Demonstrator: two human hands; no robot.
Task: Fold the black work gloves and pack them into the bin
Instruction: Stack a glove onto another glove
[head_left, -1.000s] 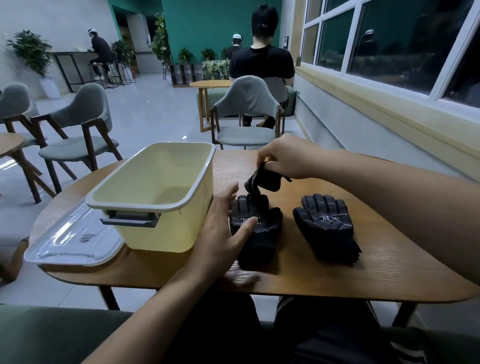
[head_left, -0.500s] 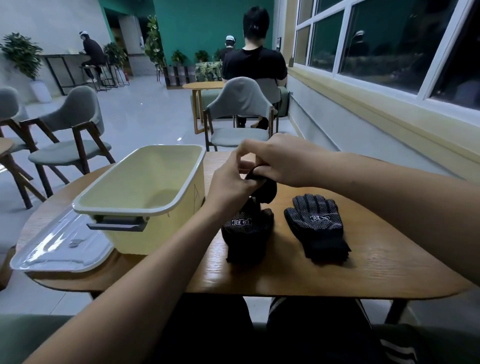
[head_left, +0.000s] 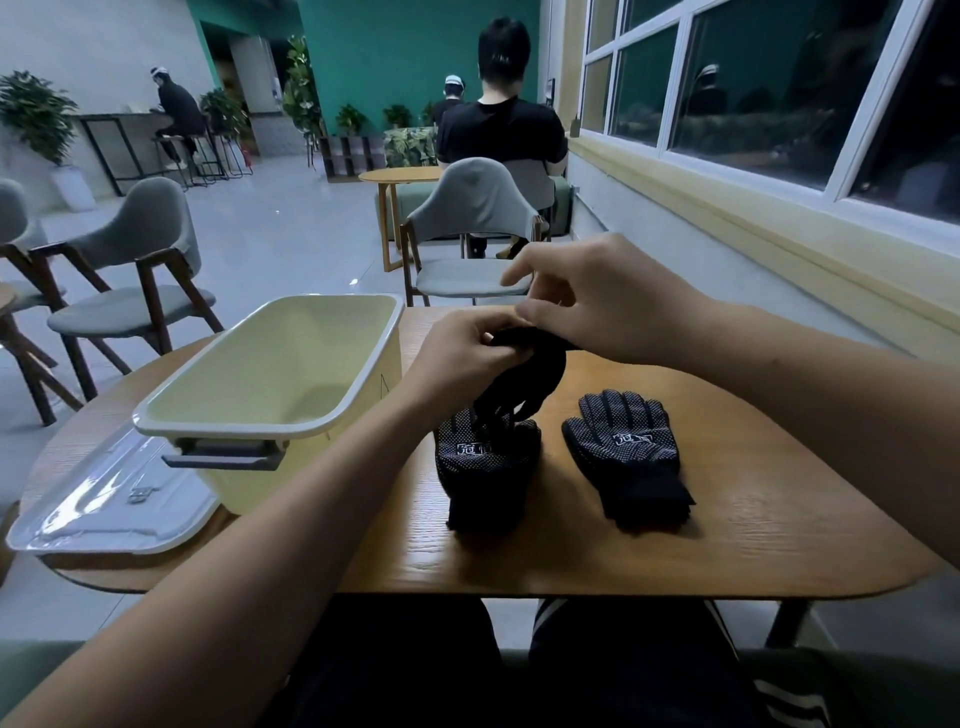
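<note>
Two bare hands meet above the rounded, wood-grain tabletop (head_left: 753, 525). The left hand (head_left: 462, 353) and the right hand (head_left: 597, 301) both pinch the upper end of one limp black knit work glove (head_left: 524, 384), which hangs curled from their fingertips with its lower end drooping onto the pile beneath.

That pile is the near stack of black dotted work gloves (head_left: 488, 467), lying flat on the tabletop just beside the bin's right wall; its top glove shows a grid of small pale grip dots and a white printed label. How many gloves it holds cannot be told. A second flat stack of black dotted work gloves (head_left: 626, 457) lies to the right of it, apart from it, fingers pointing away from the person, with the same dots and label and layered cuff edges at its near end.

One pale yellow rectangular plastic bin (head_left: 270, 415) stands on the left half of the tabletop, smooth-walled, with a rolled rim, rounded corners and a grey bar handle (head_left: 223, 457) on its near end. One clear glossy plastic lid (head_left: 104, 509) lies flat at the tabletop's left edge, partly under the bin's near corner.
</note>
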